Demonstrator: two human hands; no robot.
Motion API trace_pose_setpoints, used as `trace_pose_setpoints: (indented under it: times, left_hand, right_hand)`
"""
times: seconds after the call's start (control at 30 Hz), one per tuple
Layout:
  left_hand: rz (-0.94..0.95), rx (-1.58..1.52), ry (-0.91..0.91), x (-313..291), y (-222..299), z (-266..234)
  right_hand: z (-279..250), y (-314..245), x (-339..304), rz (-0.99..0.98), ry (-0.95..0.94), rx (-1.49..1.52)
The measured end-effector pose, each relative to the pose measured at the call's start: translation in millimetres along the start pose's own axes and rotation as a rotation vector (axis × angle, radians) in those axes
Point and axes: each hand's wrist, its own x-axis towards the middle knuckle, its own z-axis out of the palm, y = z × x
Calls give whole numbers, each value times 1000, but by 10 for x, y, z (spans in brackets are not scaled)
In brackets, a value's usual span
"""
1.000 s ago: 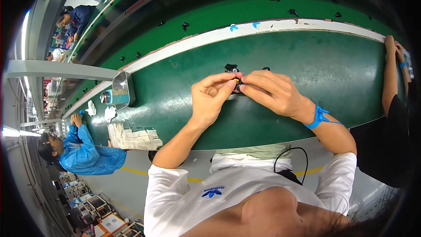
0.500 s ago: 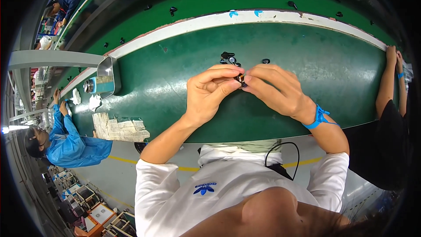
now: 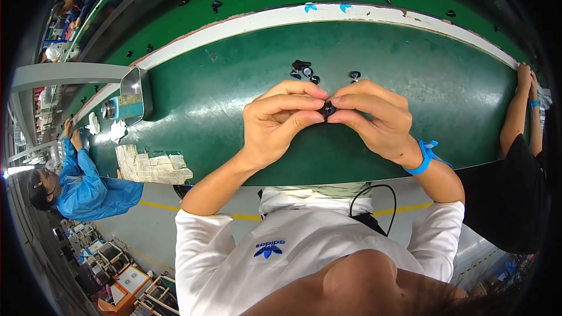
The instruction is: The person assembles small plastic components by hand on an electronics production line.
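Okay, left hand point(image 3: 270, 122) and right hand point(image 3: 379, 114) both pinch one small black part point(image 3: 328, 109), mid-frame, fingertips closed on it. Looks like fine two-handed handling; next move probably calls for a steady, light pinch. Black pieces point(image 3: 302, 65) lie beyond on green table point(image 3: 246, 70); metal tray point(image 3: 132, 83) left, blue-smocked co-worker point(image 3: 99, 190) far left.

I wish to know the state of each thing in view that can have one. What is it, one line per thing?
left hand: pinching the black part
right hand: pinching the same part
black part: held between both hands' fingertips
wristband: fastened round the right wrist
loose parts: grouped on the table
metal box: open
white wads: crumpled
cable: bent in a loop
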Motion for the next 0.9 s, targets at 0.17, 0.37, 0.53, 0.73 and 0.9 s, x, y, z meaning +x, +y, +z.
trace_pose_setpoints:
  times: [0.17,0.37,0.53,0.73,0.9]
  left_hand:
    - [30,32,34,4,0,4]
    - [162,180,16,24,-1,-3]
    - [241,280,-25,24,-6,-26]
    - [260,279,15,22,-16,18]
    - [263,307,-4,16,-17,-1]
  right_hand:
    - [20,11,5,34,4,-9]
    - [7,22,-9,85,-7,87]
    - [20,33,-31,132,-5,161]
    - [3,58,-47,98,-28,175]
    - [16,82,-74,64,-17,195]
